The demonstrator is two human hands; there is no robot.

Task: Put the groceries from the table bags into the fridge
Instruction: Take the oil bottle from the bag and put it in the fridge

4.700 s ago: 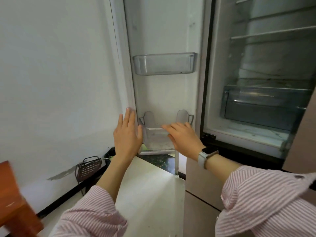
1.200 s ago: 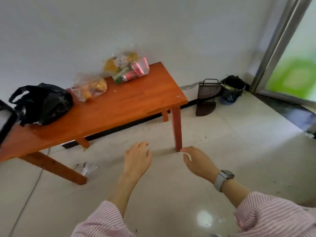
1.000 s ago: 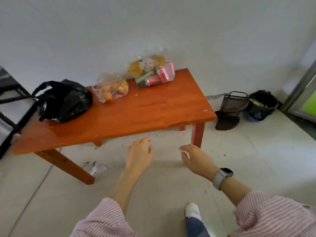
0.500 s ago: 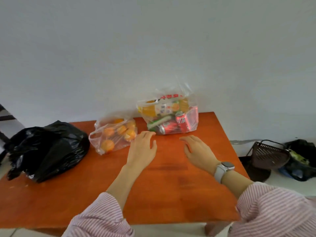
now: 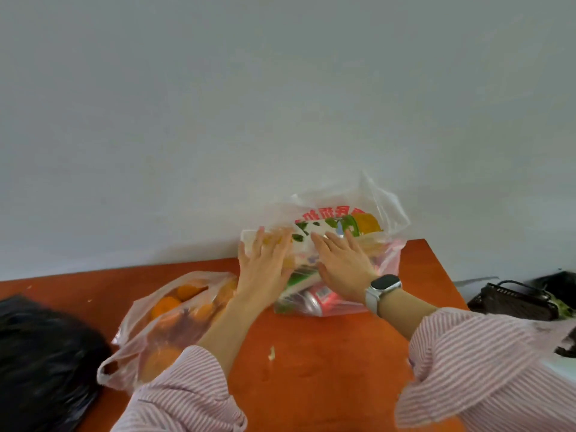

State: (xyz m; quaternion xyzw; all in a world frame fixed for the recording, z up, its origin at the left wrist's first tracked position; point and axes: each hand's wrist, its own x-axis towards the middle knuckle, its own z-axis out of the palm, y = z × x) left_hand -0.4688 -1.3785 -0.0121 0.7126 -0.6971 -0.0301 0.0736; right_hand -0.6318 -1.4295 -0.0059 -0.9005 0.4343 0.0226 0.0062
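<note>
A clear plastic bag with red print point(image 5: 371, 213) stands at the back of the orange wooden table point(image 5: 327, 369), against the wall. Red cans point(image 5: 314, 302) and green and orange packs show through it. My left hand point(image 5: 265, 266) lies with straight fingers on the bag's left front. My right hand point(image 5: 343, 263), with a watch on the wrist, rests flat on its middle front. To the left, a second clear bag holding oranges point(image 5: 168, 316) lies on its side, beside my left forearm.
A black plastic bag point(image 5: 40, 360) sits on the table at the far left. On the floor to the right of the table stand a dark mesh basket point(image 5: 511, 299) and a dark bin bag point(image 5: 558, 285). A small scrap point(image 5: 271, 353) lies on the tabletop.
I have turned from the fridge to the table and come close. Both hands moved forward from above the tabletop onto the front of the printed bag.
</note>
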